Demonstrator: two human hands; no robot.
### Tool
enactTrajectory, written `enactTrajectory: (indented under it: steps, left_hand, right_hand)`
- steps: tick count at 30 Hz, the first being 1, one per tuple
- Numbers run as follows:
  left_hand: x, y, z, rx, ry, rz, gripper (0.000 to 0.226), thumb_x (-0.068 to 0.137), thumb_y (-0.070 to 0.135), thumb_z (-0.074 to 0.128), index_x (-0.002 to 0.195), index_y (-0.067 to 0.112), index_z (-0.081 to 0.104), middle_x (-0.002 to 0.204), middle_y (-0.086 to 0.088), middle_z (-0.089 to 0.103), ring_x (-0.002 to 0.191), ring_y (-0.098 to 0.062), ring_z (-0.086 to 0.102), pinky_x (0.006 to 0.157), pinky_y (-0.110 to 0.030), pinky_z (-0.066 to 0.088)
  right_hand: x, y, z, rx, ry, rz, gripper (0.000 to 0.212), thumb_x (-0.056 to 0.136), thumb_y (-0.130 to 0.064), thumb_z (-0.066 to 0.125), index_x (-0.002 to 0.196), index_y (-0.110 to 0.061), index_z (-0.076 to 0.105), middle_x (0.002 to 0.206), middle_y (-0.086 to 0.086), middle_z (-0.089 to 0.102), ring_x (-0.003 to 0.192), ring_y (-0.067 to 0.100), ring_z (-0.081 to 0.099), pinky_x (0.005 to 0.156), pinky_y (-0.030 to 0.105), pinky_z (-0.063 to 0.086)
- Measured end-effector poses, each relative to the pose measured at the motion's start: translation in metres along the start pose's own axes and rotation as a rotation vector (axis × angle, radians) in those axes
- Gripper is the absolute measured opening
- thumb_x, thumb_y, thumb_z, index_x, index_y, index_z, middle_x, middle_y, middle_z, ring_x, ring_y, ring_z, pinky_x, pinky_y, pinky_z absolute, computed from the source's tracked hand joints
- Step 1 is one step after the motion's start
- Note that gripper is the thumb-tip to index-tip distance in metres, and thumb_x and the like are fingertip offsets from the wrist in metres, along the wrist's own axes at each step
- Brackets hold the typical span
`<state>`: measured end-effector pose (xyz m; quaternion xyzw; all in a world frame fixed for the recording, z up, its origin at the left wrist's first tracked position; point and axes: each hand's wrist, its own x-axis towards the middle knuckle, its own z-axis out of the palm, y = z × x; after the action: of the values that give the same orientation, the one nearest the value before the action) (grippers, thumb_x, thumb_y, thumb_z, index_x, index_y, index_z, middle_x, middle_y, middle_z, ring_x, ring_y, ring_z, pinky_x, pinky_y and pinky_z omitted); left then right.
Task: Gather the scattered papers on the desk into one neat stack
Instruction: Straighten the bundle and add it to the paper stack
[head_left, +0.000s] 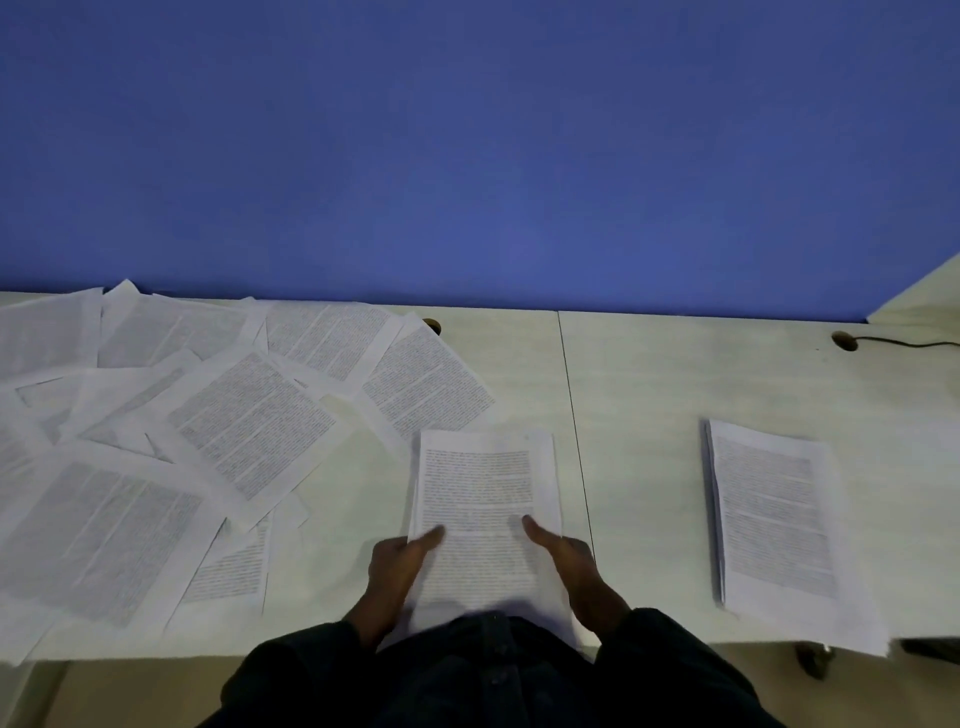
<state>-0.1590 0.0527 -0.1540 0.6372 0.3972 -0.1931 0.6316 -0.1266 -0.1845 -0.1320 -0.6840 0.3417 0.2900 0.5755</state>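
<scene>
Papers (485, 514), a thin bundle at the desk's (644, 395) near edge, sit pinched between our left hand (397, 564) and right hand (569, 558), thumbs on top; light, floppy and slippery, we judge, best held by the long edges.

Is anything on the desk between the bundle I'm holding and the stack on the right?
Nothing visible. Only bare desk, with a seam line, lies between the held bundle and the stack.
</scene>
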Motion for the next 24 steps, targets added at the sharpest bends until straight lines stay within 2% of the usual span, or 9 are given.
enactTrajectory:
  steps: [2,5,8,10,12,15,18,20,24]
  left_hand:
    - [0.005,0.002,-0.004,0.286,0.192,0.096,0.052,0.087,0.047,0.073,0.052,0.014,0.052,0.059,0.001,0.062,0.061,-0.021,0.061,0.066,-0.033,0.048]
    - [0.002,0.002,0.002,0.540,0.128,0.137,0.042,0.095,0.054,0.055,0.092,0.013,0.064,0.100,-0.007,0.070,0.096,-0.030,0.066,0.083,-0.033,0.050]
    - [0.004,0.003,0.010,0.476,-0.089,0.020,0.066,0.083,0.056,0.069,0.129,0.012,0.052,0.125,-0.004,0.062,0.114,-0.027,0.061,0.094,-0.031,0.049]
    - [0.003,0.003,0.010,0.404,-0.060,0.003,0.066,0.079,0.055,0.072,0.125,0.010,0.054,0.124,-0.005,0.063,0.107,-0.025,0.062,0.093,-0.032,0.051]
    - [0.000,0.002,0.011,0.402,0.045,0.040,0.050,0.090,0.047,0.064,0.121,0.009,0.052,0.121,-0.009,0.063,0.101,-0.027,0.060,0.088,-0.032,0.048]
    - [-0.008,-0.002,0.018,0.374,-0.069,0.068,0.039,0.095,0.032,0.060,0.126,0.012,0.045,0.114,-0.002,0.056,0.102,-0.024,0.058,0.084,-0.030,0.048]
    - [-0.012,-0.003,0.023,0.347,-0.109,0.172,0.024,0.095,0.015,0.056,0.118,0.015,0.054,0.111,0.000,0.060,0.098,-0.018,0.057,0.071,-0.024,0.045]
    - [-0.014,-0.001,0.028,0.368,-0.075,0.292,0.018,0.095,0.011,0.056,0.112,0.014,0.058,0.110,-0.003,0.063,0.102,-0.022,0.061,0.080,-0.027,0.046]
    - [-0.024,0.020,0.066,0.325,-0.070,0.416,0.015,0.097,0.008,0.058,0.112,0.011,0.060,0.110,-0.001,0.065,0.102,-0.020,0.062,0.090,-0.030,0.048]
  right_hand:
    - [0.000,0.005,0.000,-0.073,0.112,-0.029,0.051,0.080,-0.057,0.080,0.067,-0.010,0.066,0.077,0.002,0.072,0.079,0.023,0.068,0.072,0.031,0.056]
    - [-0.004,0.015,0.004,-0.251,0.239,-0.110,0.057,0.084,-0.067,0.070,0.068,-0.012,0.066,0.073,0.002,0.068,0.076,0.024,0.063,0.071,0.033,0.048]
    - [-0.010,0.019,0.014,-0.235,0.170,-0.132,0.057,0.080,-0.069,0.072,0.097,-0.014,0.074,0.093,0.000,0.074,0.087,0.018,0.068,0.073,0.030,0.052]
    - [-0.015,0.020,0.015,-0.183,0.196,-0.136,0.060,0.075,-0.070,0.073,0.098,-0.015,0.073,0.094,-0.002,0.073,0.085,0.014,0.066,0.076,0.031,0.051]
    - [-0.015,0.024,0.015,-0.174,0.226,-0.112,0.065,0.064,-0.072,0.072,0.097,-0.016,0.072,0.093,-0.004,0.072,0.086,0.014,0.066,0.081,0.034,0.053]
    - [-0.012,0.036,0.014,-0.207,0.189,-0.095,0.073,0.057,-0.073,0.079,0.105,-0.019,0.073,0.101,-0.003,0.075,0.095,0.022,0.071,0.088,0.041,0.060]
    - [-0.022,0.036,-0.001,-0.220,0.291,-0.128,0.039,0.081,-0.043,0.079,0.104,-0.012,0.073,0.099,0.003,0.072,0.092,0.025,0.068,0.077,0.029,0.053]
    - [-0.025,0.033,-0.019,-0.213,0.347,-0.189,0.015,0.089,-0.024,0.075,0.100,-0.013,0.074,0.094,0.003,0.073,0.086,0.024,0.068,0.073,0.027,0.051]
    - [-0.019,0.015,-0.058,-0.172,0.427,-0.289,0.010,0.090,-0.016,0.074,0.099,-0.014,0.077,0.085,-0.001,0.073,0.080,0.019,0.067,0.071,0.026,0.048]
